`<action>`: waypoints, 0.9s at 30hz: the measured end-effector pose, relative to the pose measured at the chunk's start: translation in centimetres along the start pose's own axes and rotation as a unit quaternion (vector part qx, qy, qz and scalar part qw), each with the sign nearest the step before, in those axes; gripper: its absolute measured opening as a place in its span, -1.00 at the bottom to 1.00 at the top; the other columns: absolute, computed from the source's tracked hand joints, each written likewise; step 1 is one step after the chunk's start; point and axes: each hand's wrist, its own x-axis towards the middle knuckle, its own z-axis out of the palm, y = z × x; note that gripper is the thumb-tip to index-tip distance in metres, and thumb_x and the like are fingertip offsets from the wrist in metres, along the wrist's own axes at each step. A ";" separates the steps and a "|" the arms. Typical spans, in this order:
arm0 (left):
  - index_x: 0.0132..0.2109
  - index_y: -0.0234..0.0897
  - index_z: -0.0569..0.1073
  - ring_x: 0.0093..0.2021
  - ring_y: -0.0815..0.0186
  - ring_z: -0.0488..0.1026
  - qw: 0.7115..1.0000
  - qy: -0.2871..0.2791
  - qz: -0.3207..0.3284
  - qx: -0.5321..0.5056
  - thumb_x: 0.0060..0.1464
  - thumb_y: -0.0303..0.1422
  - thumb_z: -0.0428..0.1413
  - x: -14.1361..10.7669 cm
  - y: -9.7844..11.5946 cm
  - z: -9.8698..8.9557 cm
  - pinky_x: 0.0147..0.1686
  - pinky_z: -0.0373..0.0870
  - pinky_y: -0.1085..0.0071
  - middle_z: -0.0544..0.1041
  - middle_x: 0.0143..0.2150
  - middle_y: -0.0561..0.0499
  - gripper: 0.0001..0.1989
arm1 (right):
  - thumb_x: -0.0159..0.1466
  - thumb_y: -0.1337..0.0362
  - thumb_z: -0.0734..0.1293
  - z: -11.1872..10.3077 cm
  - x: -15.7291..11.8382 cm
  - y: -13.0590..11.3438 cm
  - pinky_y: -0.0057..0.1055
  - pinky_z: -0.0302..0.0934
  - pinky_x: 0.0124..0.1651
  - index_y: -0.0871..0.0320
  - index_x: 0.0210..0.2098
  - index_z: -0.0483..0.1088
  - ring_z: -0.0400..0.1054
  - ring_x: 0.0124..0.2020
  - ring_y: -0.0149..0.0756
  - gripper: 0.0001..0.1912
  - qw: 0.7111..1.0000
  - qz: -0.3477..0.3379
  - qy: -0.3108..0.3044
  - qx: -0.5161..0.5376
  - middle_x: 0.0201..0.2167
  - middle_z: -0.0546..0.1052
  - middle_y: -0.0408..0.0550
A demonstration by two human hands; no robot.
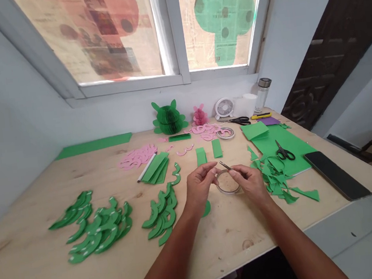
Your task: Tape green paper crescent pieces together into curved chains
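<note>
My left hand (200, 187) and my right hand (249, 182) are raised together above the plywood table (215, 248). A clear tape roll (228, 193) sits between them, and its rim seems to rest against both hands. My right fingers pinch small metal tweezers (225, 165), tips pointing up and left. Just beyond my hands lie two green paper strips (201, 156). Curved green paper pieces (162, 214) are heaped to the left, and green paper scraps (274, 183) lie to the right.
Black-handled scissors (284, 153) rest on a green paper sheet (282, 146) at right, near a black phone (336, 174). Pink paper cutouts (137, 157), a green honeycomb paper turtle (168, 118), a small white fan (224, 108) and a glass bottle (262, 95) stand farther back.
</note>
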 end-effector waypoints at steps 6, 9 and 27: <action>-0.28 -0.35 0.53 -0.56 0.46 0.35 1.000 -0.002 -0.011 -0.029 -0.08 -0.33 0.19 0.2 0.1 -0.4 -0.42 0.34 0.44 0.54 -0.45 0.02 -0.80 | 0.13 0.10 0.31 0.0 -0.1 -0.3 -0.40 0.27 -0.36 0.23 -0.30 0.53 0.38 -0.42 -0.28 -0.67 0.999 -0.005 -0.041 -0.020 -0.41 0.56 -0.02; -0.33 -0.34 0.52 -0.56 0.45 0.35 0.999 -0.010 -0.005 -0.041 -0.10 -0.33 0.20 0.3 0.0 -0.5 -0.42 0.34 0.44 0.53 -0.46 0.02 -0.83 | 0.13 0.09 0.32 0.0 -0.2 -0.4 -0.38 0.27 -0.35 0.22 -0.28 0.54 0.39 -0.41 -0.26 -0.66 0.998 -0.008 -0.049 -0.024 -0.39 0.57 -0.02; -0.42 -0.33 0.45 -0.57 0.45 0.34 1.000 -0.002 0.004 -0.031 -0.10 -0.36 0.19 0.3 -0.1 -0.6 -0.41 0.31 0.45 0.51 -0.50 0.05 -0.88 | 0.12 0.12 0.31 0.2 -0.3 -0.8 -0.40 0.25 -0.36 0.20 -0.32 0.53 0.38 -0.44 -0.30 -0.71 0.997 -0.023 -0.059 -0.049 -0.43 0.57 -0.07</action>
